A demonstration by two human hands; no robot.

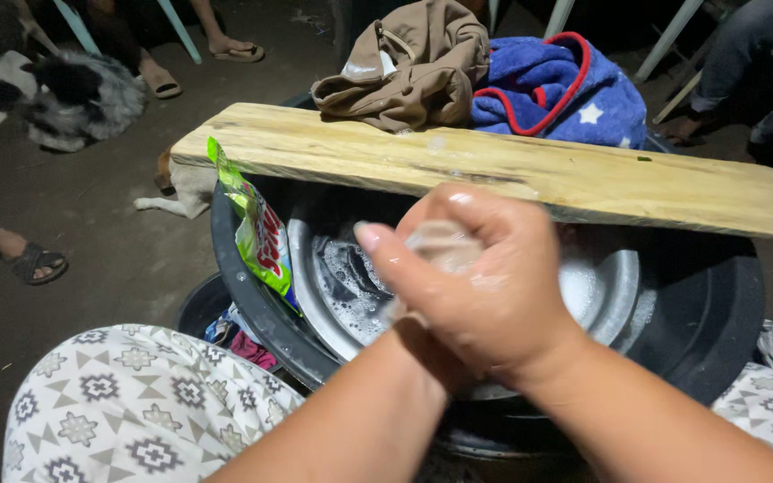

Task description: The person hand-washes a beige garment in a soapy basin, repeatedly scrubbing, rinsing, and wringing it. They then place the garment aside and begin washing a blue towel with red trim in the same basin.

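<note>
My right hand (494, 295) is closed into a wet fist over the tub, thumb pointing up and left. It squeezes a small translucent, soapy piece (440, 246), either plastic or cloth. My left hand (418, 344) is pressed under the right one and almost wholly hidden, with only its wrist showing. Below both hands a metal basin (315, 295) holds sudsy water. The basin sits inside a black round tub (717, 304).
A wooden plank (583, 179) lies across the tub, with a khaki garment (413, 72) and a blue towel (556, 89) behind it. A green detergent packet (257, 228) leans on the tub rim. A dog (73, 98) and other people's sandalled feet (33, 259) are on the ground at left.
</note>
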